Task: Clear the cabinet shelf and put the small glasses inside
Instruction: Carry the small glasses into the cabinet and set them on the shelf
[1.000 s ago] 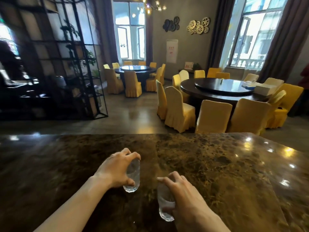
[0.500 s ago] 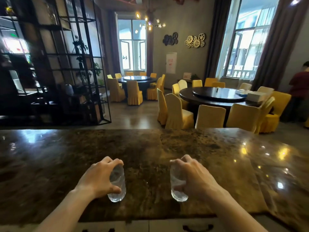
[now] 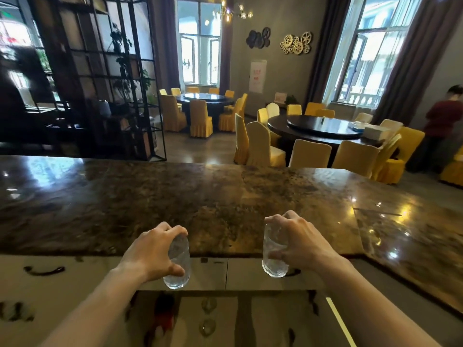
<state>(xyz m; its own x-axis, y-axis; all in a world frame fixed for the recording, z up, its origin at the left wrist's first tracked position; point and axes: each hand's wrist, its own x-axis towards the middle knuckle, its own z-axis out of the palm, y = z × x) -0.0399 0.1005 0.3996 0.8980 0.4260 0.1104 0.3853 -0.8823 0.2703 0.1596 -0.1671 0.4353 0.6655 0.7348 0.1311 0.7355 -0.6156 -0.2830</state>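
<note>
1. Two small clear textured glasses are held, one per hand, out past the near edge of the dark brown marbled stone tabletop (image 3: 225,196), in front of the pale drawer fronts below it; neither touches the tabletop.
2. The left glass (image 3: 177,265) is pinched from above by the left hand (image 3: 152,254): fingers curled over the rim, thumb low on the side wall. Grip closed on the glass.
3. The right glass (image 3: 274,254) is pinched the same way by the right hand (image 3: 300,242), grip closed on it, fingers over the top, thumb across the body.
4. Top-down holds are judged to suit lowering the glasses straight into the open cabinet space beneath; one per hand halves the trips.
5. Below the hands an opened cabinet interior (image 3: 220,319) is glimpsed, with what look like more small glasses lying inside (image 3: 208,326); blurred, count cannot be told.
6. Whether the shelf is fully cleared cannot be told: it is cut off by the frame bottom and screened by the forearms.
7. A dark curved drawer handle (image 3: 43,270) is smeared by motion blur.
8. Glass rims are hidden under the fingers.
</note>
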